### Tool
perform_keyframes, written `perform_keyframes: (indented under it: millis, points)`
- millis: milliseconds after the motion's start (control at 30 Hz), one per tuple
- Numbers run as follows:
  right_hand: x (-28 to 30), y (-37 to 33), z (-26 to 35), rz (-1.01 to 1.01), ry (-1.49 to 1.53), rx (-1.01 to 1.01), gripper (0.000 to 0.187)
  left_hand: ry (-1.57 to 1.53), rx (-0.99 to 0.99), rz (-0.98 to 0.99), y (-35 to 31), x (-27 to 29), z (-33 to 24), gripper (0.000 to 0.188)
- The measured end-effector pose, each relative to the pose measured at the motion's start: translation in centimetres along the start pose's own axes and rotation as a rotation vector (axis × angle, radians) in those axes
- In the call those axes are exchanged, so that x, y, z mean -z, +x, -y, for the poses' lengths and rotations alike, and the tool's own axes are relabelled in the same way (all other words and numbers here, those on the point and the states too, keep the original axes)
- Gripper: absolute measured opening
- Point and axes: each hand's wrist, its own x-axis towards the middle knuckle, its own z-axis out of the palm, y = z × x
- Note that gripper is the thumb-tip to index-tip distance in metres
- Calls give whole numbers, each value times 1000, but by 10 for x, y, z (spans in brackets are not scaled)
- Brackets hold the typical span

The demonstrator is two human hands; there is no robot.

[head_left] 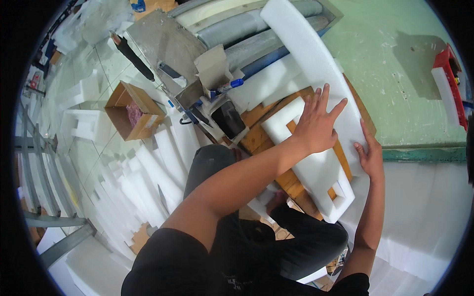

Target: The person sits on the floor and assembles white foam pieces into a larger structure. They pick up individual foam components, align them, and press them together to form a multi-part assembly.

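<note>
A long white foam plank (316, 52) runs from the far middle down toward my right side. My left hand (317, 123) lies over its near part with the fingers spread and holds nothing. At the plank's right edge is my right hand (370, 155), its thumb on the top face and its fingers along the side. Beside the plank, partly under my left forearm, a white foam piece with rectangular cutouts (321, 173) rests on a wooden board (256, 138). Where the plank's near end meets the cutout piece is partly hidden by my left hand.
To the left are a metal-topped stand (165, 39) with a heating tool, a black-handled tool (134, 59), a cardboard box (133, 111) and a stack of white foam strips (143, 172). Grey rolls (242, 29) lie at the far side; a red holder (452, 84) is at right.
</note>
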Motion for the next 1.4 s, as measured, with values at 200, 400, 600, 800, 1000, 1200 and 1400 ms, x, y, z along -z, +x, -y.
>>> perform_keyframes:
  millis: [200, 400, 600, 800, 1000, 1200, 1400]
  points:
    - [10, 35, 24, 84, 11, -22, 74, -5, 76, -132, -3, -5, 7, 70]
    - [-3, 79, 40, 25, -27, 80, 74, 86, 283, 765, -7, 22, 2, 41]
    - [-15, 129, 60, 18, -1, 110, 76, 125, 89, 846, -31, 6, 1, 29]
    - [-28, 183, 85, 4, -28, 94, 74, 98, 64, 930, -25, 13, 5, 33]
    - [-48, 241, 105, -82, -50, 147, 71, 63, 80, 975, -23, 23, 14, 35]
    - [-63, 303, 115, -147, -78, 232, 66, 33, 81, 992, -20, 24, 18, 36]
    - [-70, 361, 139, -204, -162, 302, 64, -8, 69, 1019, -17, 23, 19, 36]
